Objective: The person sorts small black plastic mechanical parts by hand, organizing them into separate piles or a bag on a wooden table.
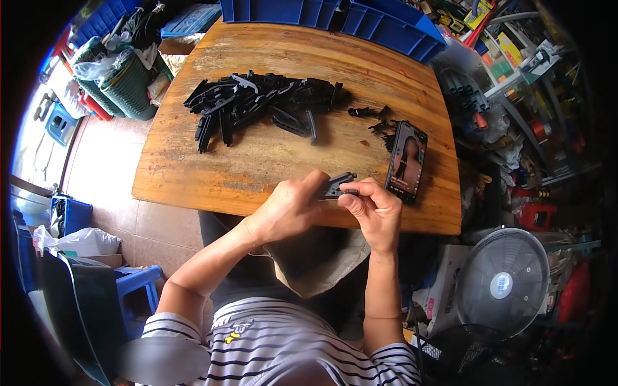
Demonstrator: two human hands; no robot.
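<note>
A small black plastic part [333,186] is held above the near edge of the wooden table [257,174]. My left hand [293,202] grips its left end, the fingers closed round it. At its right end, my right hand [372,209] pinches the part between thumb and forefinger. Farther off lies a heap of long black plastic parts [251,100], tangled together, a few with pale grey strips. Small black scraps [380,119] are scattered to the right of that heap. A phone [407,161] with its screen lit stands just beyond my right hand.
Blue plastic crates [393,29] line the table's far edge. To the right are a standing fan [502,283] and crowded shelves [508,71]. A blue stool [138,283] and a dark bin [80,315] are at my left. An open sack [328,264] hangs below the near edge.
</note>
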